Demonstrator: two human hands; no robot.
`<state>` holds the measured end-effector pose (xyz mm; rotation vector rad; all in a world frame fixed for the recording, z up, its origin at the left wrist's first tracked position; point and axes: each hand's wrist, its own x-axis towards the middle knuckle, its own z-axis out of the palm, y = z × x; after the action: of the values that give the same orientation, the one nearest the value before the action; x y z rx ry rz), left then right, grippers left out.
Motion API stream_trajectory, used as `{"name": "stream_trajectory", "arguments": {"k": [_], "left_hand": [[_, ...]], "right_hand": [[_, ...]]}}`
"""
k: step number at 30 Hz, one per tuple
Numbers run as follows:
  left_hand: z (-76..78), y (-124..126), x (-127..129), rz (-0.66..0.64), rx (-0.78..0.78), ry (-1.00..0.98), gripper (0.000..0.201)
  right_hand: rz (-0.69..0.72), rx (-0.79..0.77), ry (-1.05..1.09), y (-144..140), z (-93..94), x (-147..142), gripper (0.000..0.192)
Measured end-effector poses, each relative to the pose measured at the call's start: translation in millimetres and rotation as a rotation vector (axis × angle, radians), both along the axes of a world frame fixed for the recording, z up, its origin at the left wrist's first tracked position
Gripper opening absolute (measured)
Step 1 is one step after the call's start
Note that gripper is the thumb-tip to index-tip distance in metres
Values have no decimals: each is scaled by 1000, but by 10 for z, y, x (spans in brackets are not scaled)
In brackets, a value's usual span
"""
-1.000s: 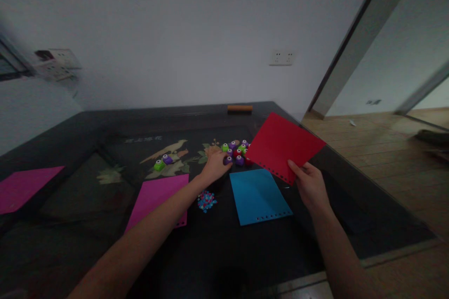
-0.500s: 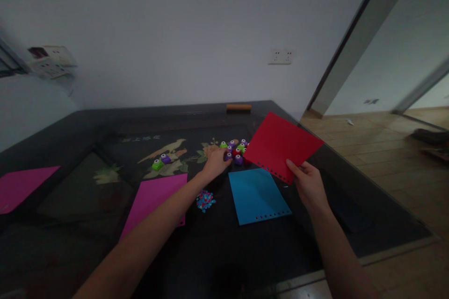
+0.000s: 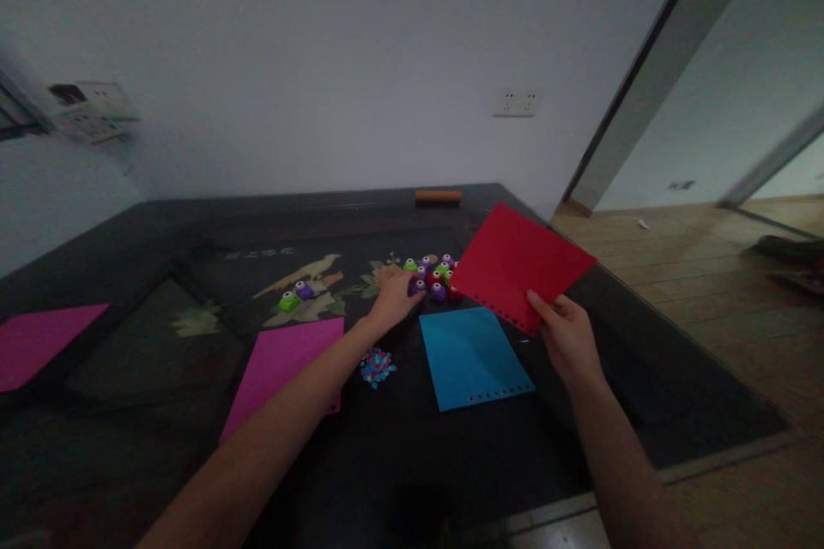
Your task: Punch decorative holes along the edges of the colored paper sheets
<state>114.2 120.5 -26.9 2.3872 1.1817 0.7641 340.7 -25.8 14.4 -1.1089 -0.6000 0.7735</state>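
My right hand [image 3: 567, 333] pinches a red sheet of paper [image 3: 520, 262] by its lower edge, thumb on top; a row of holes runs along that edge. The sheet is held tilted above the table. My left hand [image 3: 396, 298] reaches to the cluster of small craft punches [image 3: 438, 292], purple, green and red with white eye-like tops. Its fingers close on a purple craft punch [image 3: 420, 285] at the cluster's near left side. Below the red sheet lies a blue sheet [image 3: 473, 356] with holes along its near edge. A pile of paper confetti [image 3: 377, 367] is beside my left forearm.
A pink sheet [image 3: 289, 356] lies partly under my left forearm, and another pink sheet [image 3: 45, 343] is at the far left. A green punch [image 3: 289, 302] and a purple one [image 3: 304, 291] stand apart. An orange-brown cylinder [image 3: 439, 196] lies by the wall.
The red sheet has shifted slightly to the right, uncovering a little more of the cluster. My left hand stays at the purple craft punch.
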Motion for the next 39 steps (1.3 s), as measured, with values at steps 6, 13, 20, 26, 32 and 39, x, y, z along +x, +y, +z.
{"name": "stream_trajectory", "arguments": {"k": [6, 13, 20, 26, 32, 39], "left_hand": [[87, -102, -105, 44, 12, -126, 23], [507, -483, -354, -77, -287, -425, 18], [508, -687, -383, -148, -568, -345, 23], [397, -706, -405, -93, -801, -390, 14], [389, -710, -391, -95, -789, -403, 7], [337, -751, -362, -174, -842, -361, 10]], "right_hand": [[52, -24, -36, 3, -46, 20, 28], [248, -163, -150, -14, -67, -54, 30], [443, -327, -229, -20, -73, -169, 36], [495, -376, -284, -12, -79, -211, 36], [450, -285, -272, -10, -65, -209, 42], [275, -219, -274, 6, -102, -105, 28]]}}
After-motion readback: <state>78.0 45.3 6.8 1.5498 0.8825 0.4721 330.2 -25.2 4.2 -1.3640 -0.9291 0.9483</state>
